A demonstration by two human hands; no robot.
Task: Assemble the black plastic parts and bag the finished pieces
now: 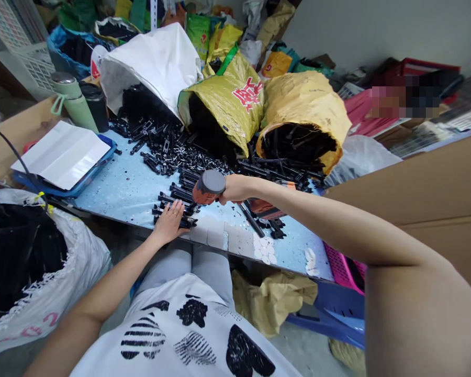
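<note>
Black parts (179,192) lie side by side just left of the middle of the frame, close to the near edge of the table (105,191). We see the left hand (170,222) laid flat over the nearest ones, fingers spread, gripping nothing closed. The right hand (235,188) is wrapped around an orange-and-grey power driver (210,187) whose front end seems to point down at the row; we cannot tell whether its tip touches a part.

The main risk, as we judge it, is the tip skidding off a narrow part towards the left fingers, since they rest just beside it. Uneven pressure from that palm could let a part twist or slide over the front edge. Behind, small loose pieces (184,157) spread below the sack mouths, and a nudge might roll some into the row.
</note>
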